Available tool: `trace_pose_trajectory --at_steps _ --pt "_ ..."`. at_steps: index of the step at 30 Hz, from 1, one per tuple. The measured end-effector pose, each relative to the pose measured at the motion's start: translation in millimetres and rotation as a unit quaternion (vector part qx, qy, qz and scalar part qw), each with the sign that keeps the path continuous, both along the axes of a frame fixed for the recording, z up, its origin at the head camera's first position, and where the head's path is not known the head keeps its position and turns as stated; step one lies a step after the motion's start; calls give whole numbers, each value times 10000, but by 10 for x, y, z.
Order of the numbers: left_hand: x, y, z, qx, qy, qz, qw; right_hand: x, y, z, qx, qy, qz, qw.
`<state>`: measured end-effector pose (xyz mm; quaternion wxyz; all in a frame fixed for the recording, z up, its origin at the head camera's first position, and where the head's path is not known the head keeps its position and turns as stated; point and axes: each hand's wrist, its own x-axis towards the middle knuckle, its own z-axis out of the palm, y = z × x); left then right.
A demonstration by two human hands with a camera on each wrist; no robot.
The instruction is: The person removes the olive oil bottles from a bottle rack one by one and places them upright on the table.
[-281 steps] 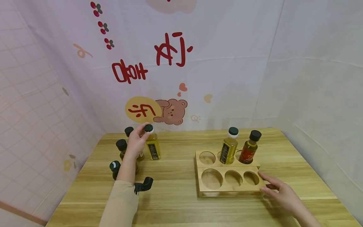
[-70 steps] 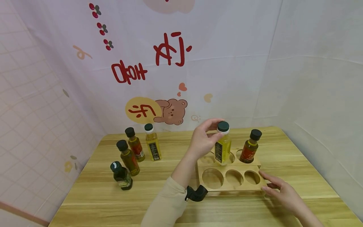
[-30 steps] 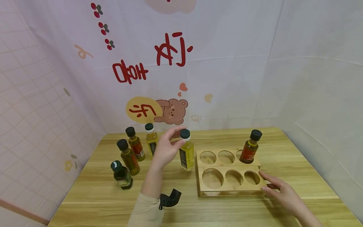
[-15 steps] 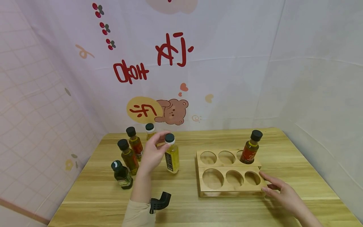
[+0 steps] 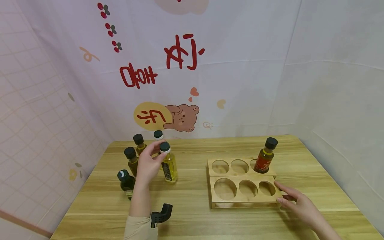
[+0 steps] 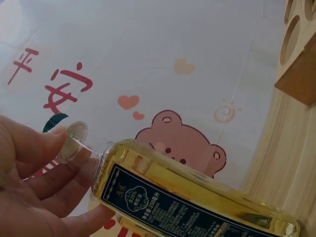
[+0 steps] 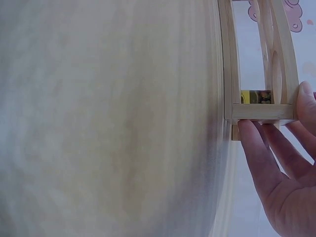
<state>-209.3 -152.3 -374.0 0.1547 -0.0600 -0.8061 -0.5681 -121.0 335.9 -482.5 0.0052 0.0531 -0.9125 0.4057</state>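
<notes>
My left hand [image 5: 151,163] pinches the neck of an oil bottle [image 5: 169,168], just under its dark green cap. In the left wrist view the oil bottle [image 6: 163,192] shows yellow oil and a dark label; whether its base touches the table I cannot tell. Behind it stands a similar oil bottle [image 5: 158,135], mostly hidden. At the right, the fingers and thumb of my right hand [image 5: 300,203] hold the end of a two-step wooden bottle rack [image 5: 246,201]; the right wrist view shows them at the rack's end board [image 7: 261,111]. A red-labelled bottle [image 5: 264,161] stands in its back right hole.
Left of my left hand stand two black-capped bottles [image 5: 130,154] and a small dark green bottle [image 5: 126,183], partly covered by the hand and arm. The wooden table [image 5: 192,216] ends at a printed cloth backdrop [image 5: 240,66].
Over two seconds ago, the oil bottle was at the rack's middle back hole in my left hand. It has since travelled left, towards the other bottles. My right hand stays at the rack.
</notes>
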Motion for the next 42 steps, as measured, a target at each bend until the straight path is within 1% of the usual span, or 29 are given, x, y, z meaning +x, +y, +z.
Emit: trace_pose_trajectory --at_steps 3,9,13,20,27,36,42 --pt "10 -63 -11 57 -70 134 9999 4 -1 2 -39 21 9 10000" --pt "29 -168 -31 -111 -301 385 9987 7 -2 10 -97 6 -2 10000" --pt "31 -209 -44 -113 -390 493 9980 6 -2 6 -162 -32 20 9999" --pt "37 -241 -45 -29 -264 606 9978 5 -9 6 -147 -148 -43 9998" --pt "14 -244 -60 3 -243 759 9968 12 -20 20 -194 -115 -67 9997" --pt "5 -261 -53 -42 -338 790 9963 14 -18 47 -81 -132 -53 9999" --pt "21 -299 -63 -25 -283 642 9975 11 -19 50 -31 -199 -61 9998"
